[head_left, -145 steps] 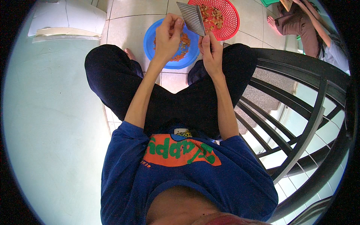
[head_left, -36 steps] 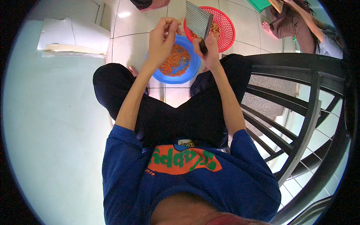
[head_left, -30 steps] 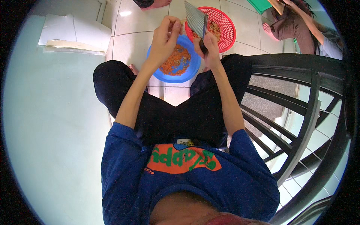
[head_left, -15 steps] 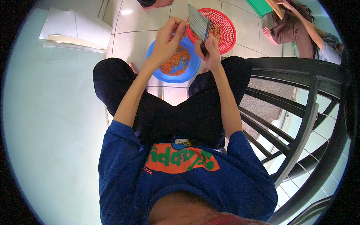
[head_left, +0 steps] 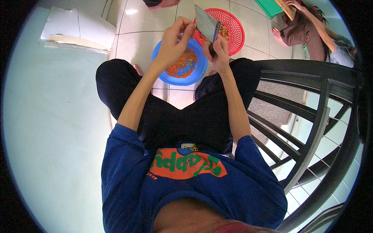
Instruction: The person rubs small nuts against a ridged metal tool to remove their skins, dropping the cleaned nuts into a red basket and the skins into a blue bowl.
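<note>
My right hand [head_left: 218, 56] is wrapped round the dark handle of a crinkle-cut knife [head_left: 206, 25], whose ridged metal blade points up and to the left. Close beside the blade, my left hand [head_left: 173, 41] is closed in a pinch, with thumb and index finger together. Whatever sits between those fingertips is too small to make out. Below both hands stands a blue basin [head_left: 203, 72] holding chopped orange pieces [head_left: 179, 69] that look like carrot. Behind the knife is a red perforated basket [head_left: 238, 30] with pale and brownish pieces in it, partly hidden by the blade and my hand.
My knees flank the basin on the tiled floor [head_left: 140, 23]. A black metal railing [head_left: 299, 70] runs along my right. At the far right another person [head_left: 307, 39] sits by a green tray [head_left: 269, 7] and a wooden board [head_left: 286, 9]. Someone's foot [head_left: 165, 3] shows at the top.
Both hands and the knife have shifted only very slightly. The grip on the knife and the left-hand pinch look the same.
</note>
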`<state>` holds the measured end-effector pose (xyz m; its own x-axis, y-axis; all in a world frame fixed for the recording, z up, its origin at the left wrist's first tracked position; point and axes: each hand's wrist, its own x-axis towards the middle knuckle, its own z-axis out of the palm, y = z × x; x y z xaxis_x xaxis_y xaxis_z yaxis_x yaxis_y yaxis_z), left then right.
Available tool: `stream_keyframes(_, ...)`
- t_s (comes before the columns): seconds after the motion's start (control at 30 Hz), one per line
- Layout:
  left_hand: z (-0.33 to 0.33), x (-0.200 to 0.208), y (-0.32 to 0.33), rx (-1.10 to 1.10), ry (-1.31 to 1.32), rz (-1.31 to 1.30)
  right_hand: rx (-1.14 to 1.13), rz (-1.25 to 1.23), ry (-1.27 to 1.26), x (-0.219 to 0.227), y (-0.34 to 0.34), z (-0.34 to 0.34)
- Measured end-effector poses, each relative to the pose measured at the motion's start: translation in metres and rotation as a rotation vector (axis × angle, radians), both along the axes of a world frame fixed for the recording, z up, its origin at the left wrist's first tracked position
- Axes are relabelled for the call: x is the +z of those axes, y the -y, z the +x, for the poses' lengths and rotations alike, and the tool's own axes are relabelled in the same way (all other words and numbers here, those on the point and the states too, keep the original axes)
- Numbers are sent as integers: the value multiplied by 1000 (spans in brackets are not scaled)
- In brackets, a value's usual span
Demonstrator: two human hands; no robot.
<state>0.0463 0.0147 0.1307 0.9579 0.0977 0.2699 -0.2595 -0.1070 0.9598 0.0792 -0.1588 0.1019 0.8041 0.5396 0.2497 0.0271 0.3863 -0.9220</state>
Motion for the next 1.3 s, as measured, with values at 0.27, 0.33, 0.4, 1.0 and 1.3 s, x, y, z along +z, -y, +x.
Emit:
stream_keyframes(0.27,1,-2,2,57,100,76,-13,33,9,-5,0,0)
stream_keyframes(0.33,1,-3,2,65,112,89,-19,27,4,-6,1,0)
stream_keyframes(0.4,2,-3,2,69,117,99,-18,24,16,-6,1,1)
stream_keyframes(1.0,1,-1,3,73,140,148,-30,6,32,-5,-1,-1)
stream_keyframes(1.3,1,-3,4,59,163,146,33,36,-1,-4,-3,-1)
